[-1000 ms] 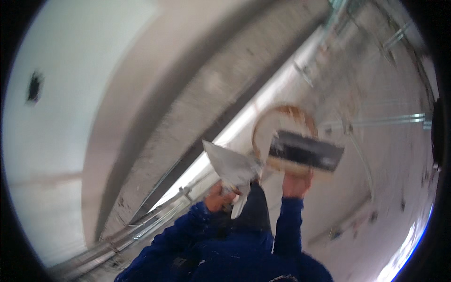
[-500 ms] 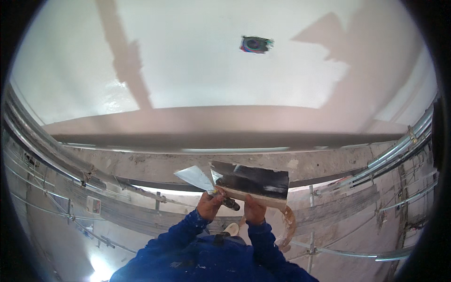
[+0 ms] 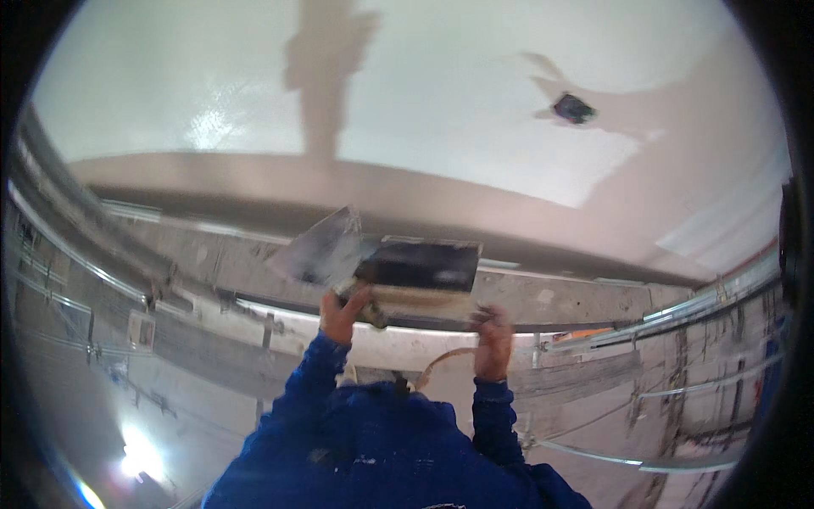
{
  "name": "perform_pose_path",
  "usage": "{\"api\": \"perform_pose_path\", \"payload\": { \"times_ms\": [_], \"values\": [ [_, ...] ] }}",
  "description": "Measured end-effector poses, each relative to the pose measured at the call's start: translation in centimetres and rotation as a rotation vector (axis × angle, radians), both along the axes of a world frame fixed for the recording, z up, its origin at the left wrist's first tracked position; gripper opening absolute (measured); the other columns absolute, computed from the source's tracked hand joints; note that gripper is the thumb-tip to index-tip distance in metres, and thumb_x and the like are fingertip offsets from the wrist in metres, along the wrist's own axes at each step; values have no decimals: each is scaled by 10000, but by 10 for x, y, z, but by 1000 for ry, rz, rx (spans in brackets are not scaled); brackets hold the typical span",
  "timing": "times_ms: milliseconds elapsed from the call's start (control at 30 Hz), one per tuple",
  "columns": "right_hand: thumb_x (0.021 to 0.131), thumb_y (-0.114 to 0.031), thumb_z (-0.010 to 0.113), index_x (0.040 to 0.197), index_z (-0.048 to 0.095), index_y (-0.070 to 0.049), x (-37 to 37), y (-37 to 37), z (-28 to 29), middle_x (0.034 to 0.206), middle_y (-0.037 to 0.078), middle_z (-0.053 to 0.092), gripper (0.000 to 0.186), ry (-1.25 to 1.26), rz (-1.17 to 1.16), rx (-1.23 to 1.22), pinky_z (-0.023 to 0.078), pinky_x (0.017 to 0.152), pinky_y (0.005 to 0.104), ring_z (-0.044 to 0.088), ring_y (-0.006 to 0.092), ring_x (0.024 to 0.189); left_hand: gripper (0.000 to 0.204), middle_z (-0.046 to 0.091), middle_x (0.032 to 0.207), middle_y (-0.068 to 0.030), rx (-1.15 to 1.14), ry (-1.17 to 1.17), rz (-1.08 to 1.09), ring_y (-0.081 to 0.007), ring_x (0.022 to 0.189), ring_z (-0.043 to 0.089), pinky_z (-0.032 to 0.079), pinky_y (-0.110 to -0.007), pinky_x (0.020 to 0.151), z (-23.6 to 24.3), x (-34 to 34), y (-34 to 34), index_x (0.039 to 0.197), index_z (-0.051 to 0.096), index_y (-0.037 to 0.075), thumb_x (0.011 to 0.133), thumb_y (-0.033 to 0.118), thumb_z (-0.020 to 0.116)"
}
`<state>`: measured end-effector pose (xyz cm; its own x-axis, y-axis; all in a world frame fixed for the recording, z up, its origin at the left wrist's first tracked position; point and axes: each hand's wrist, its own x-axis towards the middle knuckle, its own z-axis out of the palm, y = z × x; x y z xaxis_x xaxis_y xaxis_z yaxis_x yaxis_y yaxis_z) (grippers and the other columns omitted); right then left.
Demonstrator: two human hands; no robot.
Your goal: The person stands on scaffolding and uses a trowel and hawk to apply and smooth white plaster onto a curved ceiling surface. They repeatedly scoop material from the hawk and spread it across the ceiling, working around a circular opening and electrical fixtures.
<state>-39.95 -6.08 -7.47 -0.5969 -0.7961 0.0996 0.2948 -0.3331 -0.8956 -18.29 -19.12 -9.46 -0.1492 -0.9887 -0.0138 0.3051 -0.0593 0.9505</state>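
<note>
My left hand (image 3: 342, 316) is closed around the handle of a wide putty knife (image 3: 324, 248), its triangular metal blade tilted up and to the left, smeared by motion. Beside that blade a wide trowel (image 3: 428, 265), with a dark rectangular face and a pale wood-like lower edge, extends rightward; its left end is against my left hand. My right hand (image 3: 493, 339) is just off the trowel's lower right corner, blurred, its fingers loosely bent and apart with nothing visible in them. Ahead stands the white, wet-looking plastered wall (image 3: 441, 110).
A dark box opening (image 3: 575, 108) sits in the wall at the upper right. A rough ledge (image 3: 246, 259) runs along the wall's foot. Metal scaffold tubes (image 3: 93, 280) flank both sides, with planks (image 3: 585, 373) below. A bright lamp (image 3: 140, 454) glares at the lower left.
My right hand has come off the trowel's lower edge and moved right. The left hand has raised both tools up and leftward. The view has turned, shifting the wall opening right.
</note>
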Motion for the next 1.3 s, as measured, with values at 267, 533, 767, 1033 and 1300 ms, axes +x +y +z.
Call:
{"api": "perform_pose_path", "payload": {
  "times_ms": [267, 533, 767, 1033, 1300],
  "values": [
    [747, -74, 595, 867, 589, -23, 88, -58, 48, 797, 106, 586, 131, 989, 189, 322, 458, 599, 308, 570, 206, 642, 357, 556, 887, -132, -476, -871, -129, -283, 849, 545, 444, -380, 707, -11, -8, -34, 878, 635, 43, 693, 344, 685],
    [733, -101, 621, 953, 553, -9, 91, -82, 22, 797, 151, 603, 248, 1169, 431, 574, 479, 607, 299, 610, 247, 663, 504, 523, 942, -186, -166, -769, -270, -346, 880, 507, 401, -418, 783, -84, -21, -43, 926, 639, 54, 727, 513, 584],
    [712, -137, 671, 1094, 470, -21, 112, -83, -23, 867, 139, 614, 446, 939, 223, 562, 499, 696, 307, 618, 219, 782, 450, 526, 977, -171, -296, -767, -56, -328, 945, 495, 390, -394, 805, -145, -47, -40, 975, 606, 39, 802, 447, 529],
    [718, -135, 681, 1151, 438, -12, 100, -85, -32, 1014, 133, 569, 511, 519, 228, 528, 475, 769, 298, 576, 197, 903, 373, 573, 973, -120, -57, -160, -331, -211, 877, 550, 406, -319, 780, -76, -46, -49, 1004, 578, 28, 869, 357, 464],
    [790, -44, 592, 1186, 405, 33, 99, -75, -8, 1080, 124, 507, 445, 477, 303, 426, 495, 721, 268, 570, 195, 913, 515, 561, 1016, -113, 259, 382, -509, -234, 898, 566, 474, -359, 774, -97, -36, -52, 1056, 522, 21, 857, 486, 422]
  ]
}}
